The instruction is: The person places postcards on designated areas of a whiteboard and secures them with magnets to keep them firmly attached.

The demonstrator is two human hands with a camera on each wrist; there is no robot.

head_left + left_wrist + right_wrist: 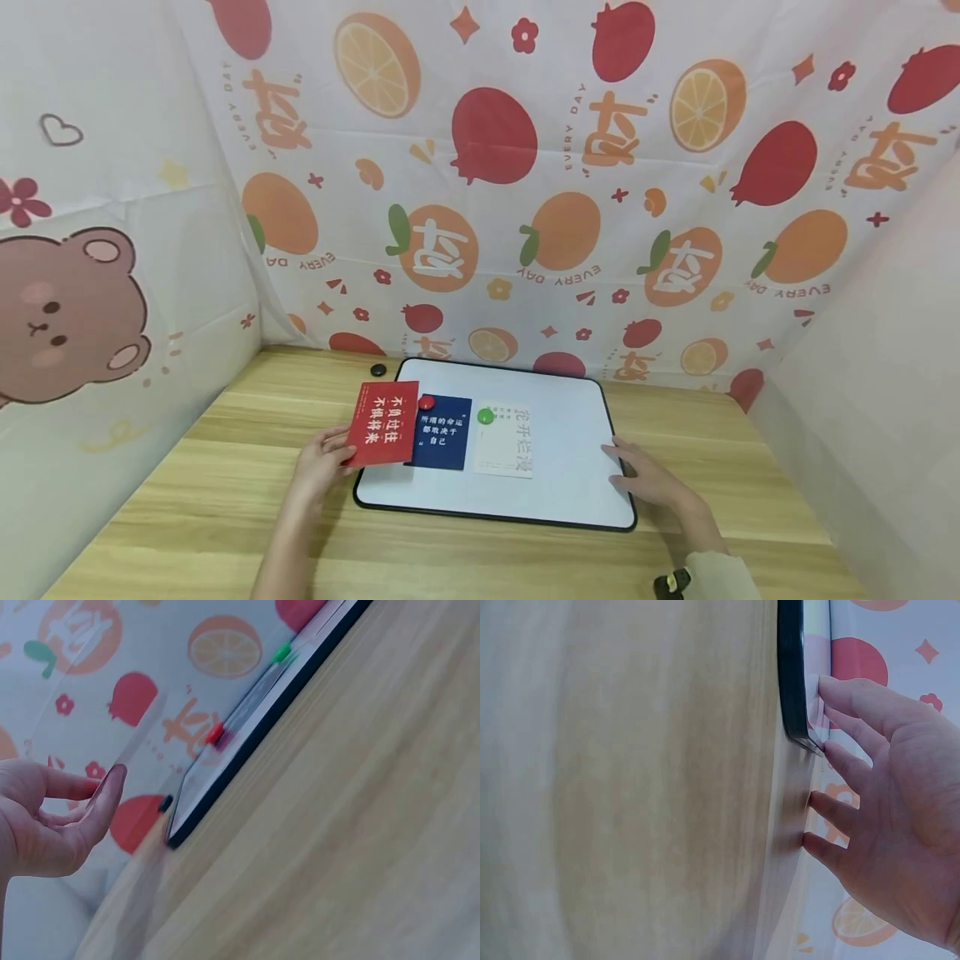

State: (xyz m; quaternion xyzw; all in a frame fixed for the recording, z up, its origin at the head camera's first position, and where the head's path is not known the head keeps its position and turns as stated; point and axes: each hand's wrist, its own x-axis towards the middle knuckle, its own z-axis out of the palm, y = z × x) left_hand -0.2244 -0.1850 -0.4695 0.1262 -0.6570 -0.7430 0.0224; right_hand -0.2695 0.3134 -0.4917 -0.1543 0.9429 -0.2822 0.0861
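Note:
My left hand point(317, 464) pinches a red card point(383, 422) with white writing by its lower left edge. The card overlaps the left side of the whiteboard point(572, 450) in the head view; edge-on, it is a thin sliver in the left wrist view. A blue card point(444, 433) lies on the board with a red magnet point(426, 402) at its upper left corner. To its right is a white card point(504, 454), with a green magnet point(486, 416) near its top. My right hand point(907, 787) touches the board's right edge, thumb on the surface, fingers spread and loosely extended.
Behind the board's upper left corner, a black round magnet point(378, 369) sits on the wooden table point(420, 554). Fruit-patterned cloth point(495, 208) hangs along the back, close to the board's far edge. A dark wristband point(671, 583) shows by the right sleeve.

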